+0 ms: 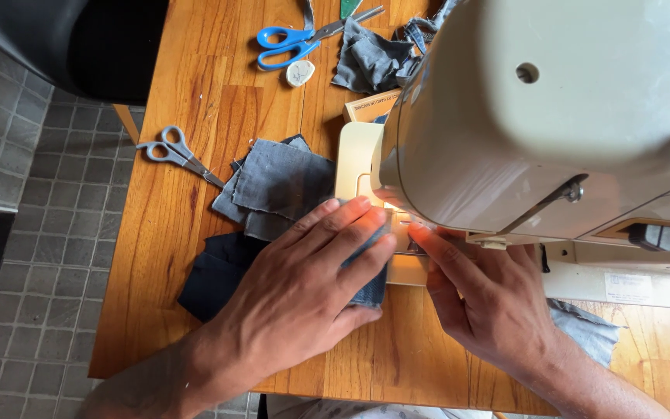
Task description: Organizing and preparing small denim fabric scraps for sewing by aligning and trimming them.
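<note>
We press the denim piece (370, 289) flat under our open left hand (304, 287); right hand (478, 291), fingers extended, steadies it at the sewing machine (552, 124) foot. Seam extent hidden; cut patches (277, 186) wait.

A single head-worn camera is looking steeply down from above the person's seat, facing forward across a wooden table (195, 116). It is sitting close: the cream sewing machine (552, 116) is looming large at upper right, crowding the frame, while the left hand (304, 287) and right hand (490, 295) are entering from the bottom edge. Grey floor tiles (32, 233) are showing at left.
</note>
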